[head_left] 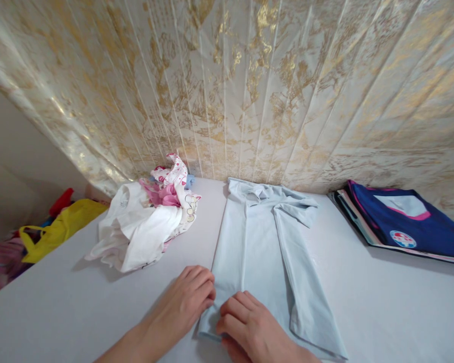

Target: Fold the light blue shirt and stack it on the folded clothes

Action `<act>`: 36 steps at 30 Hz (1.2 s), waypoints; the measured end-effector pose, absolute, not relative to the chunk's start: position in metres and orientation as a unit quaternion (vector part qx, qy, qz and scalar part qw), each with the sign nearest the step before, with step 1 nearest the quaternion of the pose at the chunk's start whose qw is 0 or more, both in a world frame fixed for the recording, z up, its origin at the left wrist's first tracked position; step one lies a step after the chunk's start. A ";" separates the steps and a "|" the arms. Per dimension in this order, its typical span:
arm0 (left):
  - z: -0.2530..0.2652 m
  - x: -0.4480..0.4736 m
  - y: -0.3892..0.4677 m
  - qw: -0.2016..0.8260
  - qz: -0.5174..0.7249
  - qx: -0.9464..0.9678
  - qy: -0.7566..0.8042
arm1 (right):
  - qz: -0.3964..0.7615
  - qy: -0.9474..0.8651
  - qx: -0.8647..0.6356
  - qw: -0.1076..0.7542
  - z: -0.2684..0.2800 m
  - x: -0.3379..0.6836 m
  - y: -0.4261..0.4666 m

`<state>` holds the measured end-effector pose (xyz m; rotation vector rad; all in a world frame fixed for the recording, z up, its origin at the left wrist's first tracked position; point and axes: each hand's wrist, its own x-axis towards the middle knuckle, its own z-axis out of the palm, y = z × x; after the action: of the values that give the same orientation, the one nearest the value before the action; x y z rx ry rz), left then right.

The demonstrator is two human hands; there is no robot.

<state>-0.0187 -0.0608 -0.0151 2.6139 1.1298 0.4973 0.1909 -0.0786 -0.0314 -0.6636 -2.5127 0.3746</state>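
A light blue garment lies spread lengthwise on the white surface, with a gathered, collar-like part at its far end. Along its right side a long strip of the cloth is folded over. My left hand is at the garment's left edge, its fingers curled closed on the cloth there. Close beside it, my right hand rests over the near left part, fingers bent together on the fabric. The fingertips of both hands are partly hidden.
To the left lies a loose heap of white and pink clothes. A stack of folded clothes with a navy piece on top sits at the right. Past the left edge is a yellow cloth item. A gold-patterned curtain hangs behind.
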 end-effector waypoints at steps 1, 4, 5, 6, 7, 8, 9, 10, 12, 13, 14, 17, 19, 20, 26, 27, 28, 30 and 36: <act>-0.016 -0.018 -0.060 0.125 0.172 0.897 0.388 | 0.120 -0.924 -0.242 0.271 -0.033 0.189 -0.080; -0.018 -0.019 -0.060 0.132 0.175 0.895 0.389 | 0.059 -0.919 -0.231 0.315 -0.035 0.183 -0.083; -0.019 -0.019 -0.060 0.134 0.176 0.893 0.391 | 0.042 -0.917 -0.230 0.323 -0.035 0.181 -0.084; -0.019 -0.019 -0.061 0.136 0.178 0.892 0.392 | 0.027 -0.916 -0.230 0.328 -0.035 0.178 -0.085; -0.019 -0.019 -0.061 0.138 0.180 0.891 0.393 | 0.015 -0.914 -0.232 0.332 -0.034 0.175 -0.086; -0.019 -0.019 -0.062 0.141 0.181 0.890 0.394 | 0.005 -0.912 -0.234 0.336 -0.033 0.173 -0.086; -0.019 -0.019 -0.062 0.145 0.182 0.889 0.394 | -0.005 -0.909 -0.236 0.343 -0.031 0.170 -0.086; -0.019 -0.020 -0.062 0.149 0.183 0.889 0.393 | -0.012 -0.906 -0.239 0.351 -0.030 0.168 -0.086; -0.020 -0.020 -0.062 0.160 0.184 0.888 0.390 | -0.024 -0.897 -0.244 0.367 -0.028 0.163 -0.085; -0.020 -0.021 -0.062 0.164 0.185 0.887 0.389 | -0.028 -0.894 -0.248 0.371 -0.027 0.161 -0.085; -0.020 -0.021 -0.062 0.169 0.187 0.887 0.388 | -0.031 -0.893 -0.252 0.372 -0.027 0.160 -0.085; -0.020 -0.022 -0.062 0.185 0.190 0.884 0.386 | -0.038 -0.894 -0.264 0.359 -0.029 0.157 -0.085; -0.019 -0.022 -0.062 0.191 0.192 0.882 0.386 | -0.039 -0.898 -0.276 0.341 -0.030 0.156 -0.085; -0.018 -0.022 -0.062 0.193 0.193 0.881 0.386 | -0.037 -0.900 -0.283 0.331 -0.031 0.156 -0.085; -0.018 -0.023 -0.062 0.202 0.202 0.879 0.383 | -0.020 -0.900 -0.304 0.312 -0.031 0.154 -0.084; -0.018 -0.023 -0.062 0.205 0.202 0.877 0.385 | -0.016 -0.899 -0.306 0.313 -0.031 0.154 -0.084; -0.018 -0.023 -0.062 0.208 0.201 0.875 0.388 | -0.013 -0.898 -0.309 0.314 -0.031 0.154 -0.084; -0.017 -0.023 -0.063 0.213 0.201 0.872 0.391 | -0.011 -0.897 -0.312 0.312 -0.031 0.153 -0.084; -0.016 -0.024 -0.064 0.223 0.205 0.871 0.386 | -0.018 -0.900 -0.285 0.331 -0.036 0.149 -0.084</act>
<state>-0.0236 -0.0641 -0.0159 2.4059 1.0674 0.5671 0.1495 -0.0843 -0.0358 -0.7450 -2.3519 -0.0475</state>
